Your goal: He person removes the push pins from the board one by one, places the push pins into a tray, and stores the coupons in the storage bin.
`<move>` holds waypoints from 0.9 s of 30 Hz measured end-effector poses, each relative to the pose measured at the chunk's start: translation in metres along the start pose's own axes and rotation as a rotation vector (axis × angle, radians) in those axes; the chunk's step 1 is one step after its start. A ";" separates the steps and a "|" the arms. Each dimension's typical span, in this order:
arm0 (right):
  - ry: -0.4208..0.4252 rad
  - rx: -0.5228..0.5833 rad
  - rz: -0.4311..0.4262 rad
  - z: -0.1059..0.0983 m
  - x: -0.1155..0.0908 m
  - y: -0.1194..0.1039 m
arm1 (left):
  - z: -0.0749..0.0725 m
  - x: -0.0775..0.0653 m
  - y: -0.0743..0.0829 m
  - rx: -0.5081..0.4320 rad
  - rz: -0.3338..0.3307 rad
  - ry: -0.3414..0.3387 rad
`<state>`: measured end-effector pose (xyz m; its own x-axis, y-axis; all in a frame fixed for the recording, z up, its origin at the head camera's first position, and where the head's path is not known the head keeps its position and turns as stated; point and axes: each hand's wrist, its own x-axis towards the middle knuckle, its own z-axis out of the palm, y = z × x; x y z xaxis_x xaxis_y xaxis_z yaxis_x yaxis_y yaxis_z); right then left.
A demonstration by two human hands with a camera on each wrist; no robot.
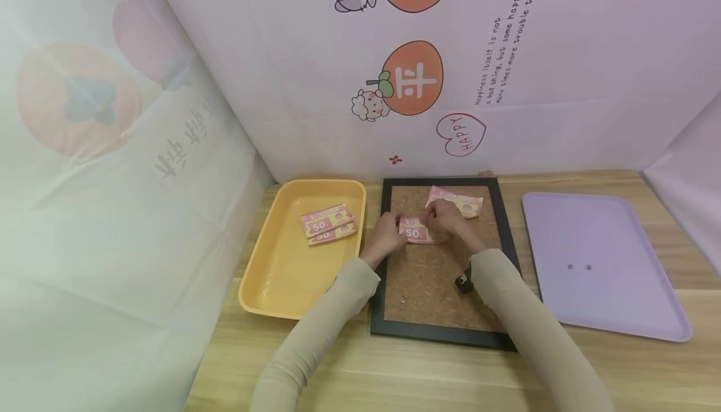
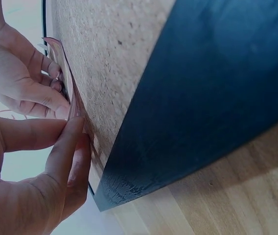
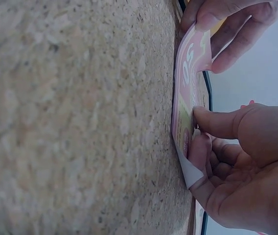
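Note:
A pink and yellow paper coupon (image 1: 415, 231) marked 50 lies on the cork board (image 1: 434, 293). My left hand (image 1: 388, 231) pinches its left end between thumb and fingers. At the coupon's upper edge, my right hand (image 1: 445, 216) pinches a small metal pin (image 3: 196, 129), mostly hidden by thumb and forefinger. The coupon's right end bends up against the right fingers in the right wrist view. Another coupon (image 1: 472, 206) lies at the board's upper right, partly behind the right hand. Seen from the left wrist, the held coupon (image 2: 73, 95) stands slightly off the cork.
Left of the board, a yellow tray (image 1: 270, 274) holds overlapping coupons (image 1: 328, 221). A purple tray (image 1: 608, 262) on the right carries two small dark pieces (image 1: 579, 267). The board's black frame (image 1: 439, 335) rests on the wooden table (image 1: 394, 374), before a printed cloth wall (image 1: 315, 86).

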<state>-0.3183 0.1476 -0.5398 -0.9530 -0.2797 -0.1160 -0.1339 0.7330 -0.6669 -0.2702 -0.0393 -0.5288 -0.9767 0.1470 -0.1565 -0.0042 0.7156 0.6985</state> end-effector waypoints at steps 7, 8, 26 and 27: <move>-0.009 0.007 0.032 0.001 -0.001 -0.001 | 0.001 0.000 -0.001 0.007 0.001 0.007; -0.007 0.004 0.035 0.001 -0.001 0.000 | 0.002 0.000 -0.001 0.005 -0.003 0.005; -0.002 0.029 0.016 0.002 -0.003 0.000 | 0.000 0.000 0.000 -0.007 0.039 0.007; 0.001 0.027 0.016 0.002 -0.003 0.001 | 0.000 -0.001 0.000 -0.011 0.041 0.009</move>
<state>-0.3153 0.1472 -0.5415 -0.9551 -0.2678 -0.1263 -0.1115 0.7204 -0.6845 -0.2696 -0.0388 -0.5289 -0.9779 0.1698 -0.1220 0.0330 0.7015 0.7119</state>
